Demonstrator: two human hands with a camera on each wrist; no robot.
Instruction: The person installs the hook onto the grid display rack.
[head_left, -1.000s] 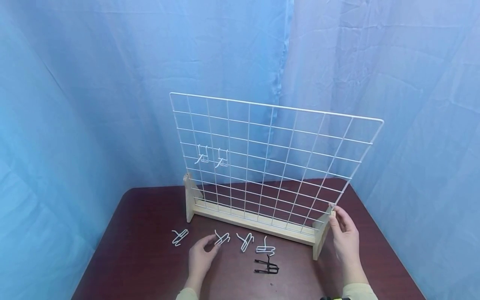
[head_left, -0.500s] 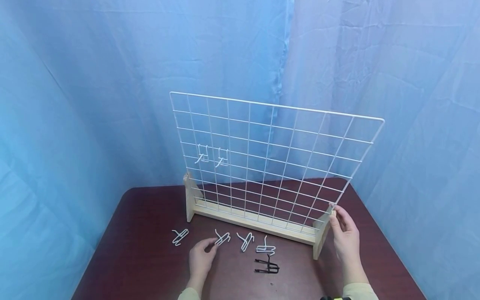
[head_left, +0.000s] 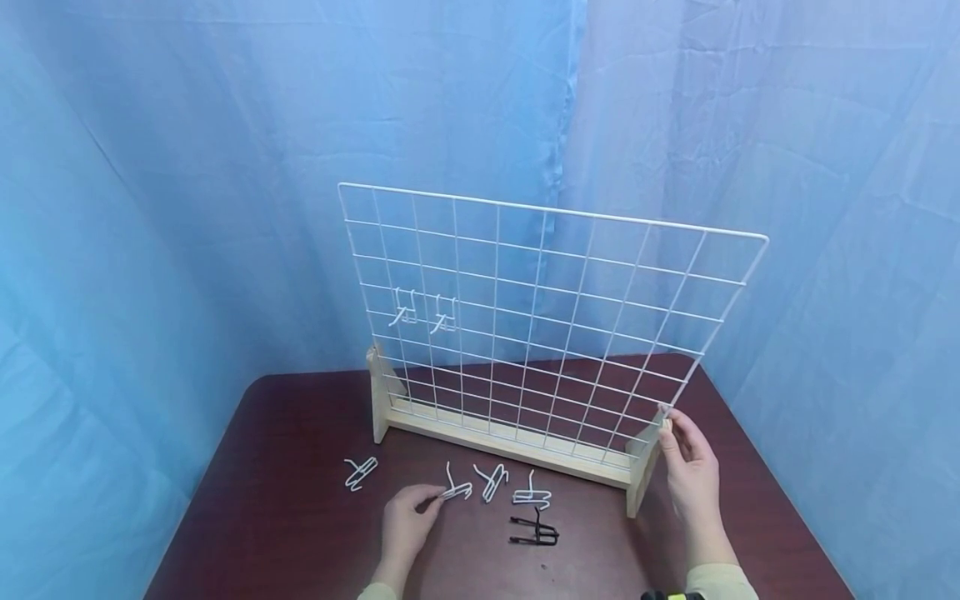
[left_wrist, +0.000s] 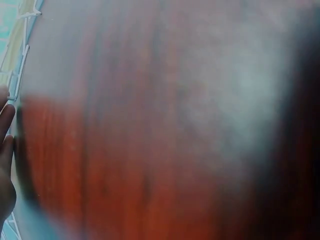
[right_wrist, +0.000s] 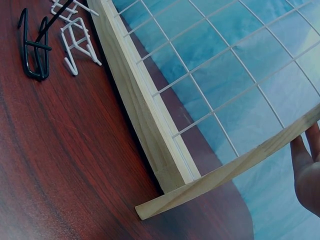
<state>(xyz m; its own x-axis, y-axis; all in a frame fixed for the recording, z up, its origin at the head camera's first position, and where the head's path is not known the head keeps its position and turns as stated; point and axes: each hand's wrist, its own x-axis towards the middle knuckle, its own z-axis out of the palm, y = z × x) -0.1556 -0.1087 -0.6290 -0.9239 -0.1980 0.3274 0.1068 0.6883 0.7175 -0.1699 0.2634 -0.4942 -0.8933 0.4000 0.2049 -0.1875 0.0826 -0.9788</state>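
A white wire hook (head_left: 457, 491) is pinched at its left end between the thumb and fingers of my left hand (head_left: 407, 527), low over the table. My right hand (head_left: 692, 468) grips the top of the right wooden end piece (head_left: 643, 475) of a stand, thumb in front and fingers behind. The stand holds upright a white wire grid panel (head_left: 532, 317). Two white hooks (head_left: 444, 323) hang side by side on the panel's left part. In the left wrist view only some fingers (left_wrist: 6, 120) show at the left edge.
More white hooks lie on the dark red table (head_left: 300, 517): one at left (head_left: 361, 472), one (head_left: 491, 483) beside the pinched hook, and one (head_left: 531, 498) further right. A black hook (head_left: 535, 531) lies in front. Blue curtains (head_left: 225, 167) surround the table.
My left hand has shifted slightly right, and the white hook at its fingertips has turned and moved right and toward me. The right hand stays on the stand.
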